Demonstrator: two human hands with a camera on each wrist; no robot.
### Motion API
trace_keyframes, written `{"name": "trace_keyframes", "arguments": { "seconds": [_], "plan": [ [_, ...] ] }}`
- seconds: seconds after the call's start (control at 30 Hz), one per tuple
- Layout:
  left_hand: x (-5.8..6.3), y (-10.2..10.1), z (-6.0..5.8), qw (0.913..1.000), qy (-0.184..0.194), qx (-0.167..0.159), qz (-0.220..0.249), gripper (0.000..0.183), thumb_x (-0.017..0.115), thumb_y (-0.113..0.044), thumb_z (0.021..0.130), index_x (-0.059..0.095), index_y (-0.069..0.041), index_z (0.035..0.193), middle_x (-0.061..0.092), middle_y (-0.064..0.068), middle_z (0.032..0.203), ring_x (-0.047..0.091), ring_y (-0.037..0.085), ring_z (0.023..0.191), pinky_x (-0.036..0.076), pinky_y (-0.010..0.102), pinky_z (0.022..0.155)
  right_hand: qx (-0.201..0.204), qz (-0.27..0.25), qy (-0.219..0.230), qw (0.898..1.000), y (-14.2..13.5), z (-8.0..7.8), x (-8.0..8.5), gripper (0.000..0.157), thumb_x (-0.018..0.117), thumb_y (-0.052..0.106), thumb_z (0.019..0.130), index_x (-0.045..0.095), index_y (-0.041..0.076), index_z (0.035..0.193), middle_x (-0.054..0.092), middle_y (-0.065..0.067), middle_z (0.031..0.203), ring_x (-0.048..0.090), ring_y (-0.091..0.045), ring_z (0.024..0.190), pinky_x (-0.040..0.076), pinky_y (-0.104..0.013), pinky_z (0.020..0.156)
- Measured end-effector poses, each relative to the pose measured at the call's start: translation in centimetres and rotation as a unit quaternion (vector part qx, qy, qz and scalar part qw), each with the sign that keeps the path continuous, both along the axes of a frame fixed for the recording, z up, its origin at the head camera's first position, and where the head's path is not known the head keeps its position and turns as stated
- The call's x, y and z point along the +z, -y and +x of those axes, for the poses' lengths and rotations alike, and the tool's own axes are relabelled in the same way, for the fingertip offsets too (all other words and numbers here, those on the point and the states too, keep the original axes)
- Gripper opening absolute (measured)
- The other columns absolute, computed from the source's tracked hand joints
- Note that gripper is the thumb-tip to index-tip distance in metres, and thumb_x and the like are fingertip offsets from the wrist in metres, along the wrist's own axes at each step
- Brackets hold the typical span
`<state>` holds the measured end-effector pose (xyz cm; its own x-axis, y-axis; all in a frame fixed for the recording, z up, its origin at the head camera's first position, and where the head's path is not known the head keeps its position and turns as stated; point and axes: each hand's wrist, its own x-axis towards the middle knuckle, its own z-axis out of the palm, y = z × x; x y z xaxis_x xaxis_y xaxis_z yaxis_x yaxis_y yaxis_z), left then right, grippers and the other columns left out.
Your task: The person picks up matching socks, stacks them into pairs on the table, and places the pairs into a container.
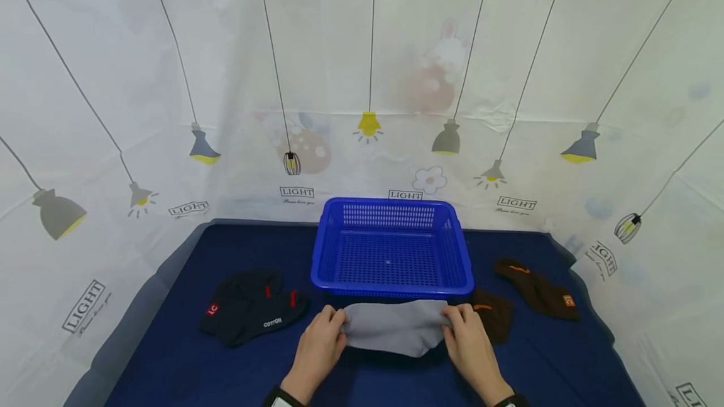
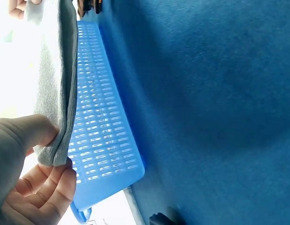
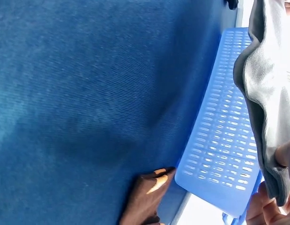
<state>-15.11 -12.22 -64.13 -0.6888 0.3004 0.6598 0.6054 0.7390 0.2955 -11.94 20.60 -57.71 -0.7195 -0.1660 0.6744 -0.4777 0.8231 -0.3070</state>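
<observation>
I note the head camera set highest, facing forward and down over the blue basket (image 1: 388, 259). Wrist cameras sit close to the left hand (image 1: 319, 341) and right hand (image 1: 471, 341), views turned sideways; both share the grey cloth (image 1: 393, 328) and the basket's near side (image 2: 105, 124).

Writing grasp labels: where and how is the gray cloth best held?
Likely its two ends: left hand pinching from the left, right hand from the right, as now. The gray cloth is elongated, with layered edges, and looks soft; one central pinch might let the ends droop.
</observation>
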Motion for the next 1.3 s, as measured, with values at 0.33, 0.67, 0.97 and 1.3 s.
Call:
{"name": "trace_keyframes", "arguments": {
  "seconds": [0.33, 0.67, 0.97, 1.3],
  "plan": [
    [2.6, -0.1, -0.8, 0.9991, -0.042, 0.008, -0.002, 0.031, 0.079, 0.004, 0.083, 0.068, -0.011, 0.107, 0.059, 0.004, 0.095, 0.063, 0.022, 0.078, 0.053, 0.037, 0.06, 0.008, 0.0, -0.03, 1.0, 0.1, -0.9, 1.6, 0.052, 0.089, -0.019, 0.066, 0.066, 0.003, 0.108, 0.058, -0.013, 0.099, 0.058, -0.029, 0.08, 0.05, -0.044, 0.065],
    [6.9, -0.8, -2.1, 0.9964, -0.082, 0.009, 0.019, 0.036, 0.079, 0.011, 0.074, 0.068, -0.008, 0.102, 0.057, 0.006, 0.09, 0.062, 0.025, 0.073, 0.052, 0.038, 0.057, 0.019, -0.004, -0.044, 0.999, 0.3, -3.1, 3.2, 0.047, 0.086, -0.019, 0.073, 0.066, 0.0, 0.11, 0.059, -0.016, 0.099, 0.059, -0.031, 0.079, 0.05, -0.046, 0.064],
    [11.3, -1.7, -1.9, 0.9989, -0.012, 0.042, -0.016, 0.034, 0.085, 0.012, 0.074, 0.07, -0.007, 0.099, 0.059, 0.007, 0.087, 0.065, 0.028, 0.072, 0.055, 0.04, 0.057, 0.014, 0.002, -0.027, 1.0, 0.5, -4.8, 4.1, 0.043, 0.083, -0.018, 0.077, 0.064, -0.001, 0.11, 0.058, -0.017, 0.097, 0.059, -0.035, 0.08, 0.05, -0.048, 0.066],
    [12.5, -1.9, -4.0, 0.9985, 0.012, 0.046, -0.028, 0.033, 0.082, 0.013, 0.074, 0.071, -0.004, 0.1, 0.059, 0.01, 0.087, 0.066, 0.03, 0.073, 0.056, 0.043, 0.058, 0.027, 0.013, -0.009, 1.0, 0.5, -6.8, 5.1, 0.038, 0.079, -0.019, 0.08, 0.062, -0.002, 0.11, 0.057, -0.019, 0.096, 0.06, -0.038, 0.08, 0.051, -0.052, 0.069]
  ]
}}
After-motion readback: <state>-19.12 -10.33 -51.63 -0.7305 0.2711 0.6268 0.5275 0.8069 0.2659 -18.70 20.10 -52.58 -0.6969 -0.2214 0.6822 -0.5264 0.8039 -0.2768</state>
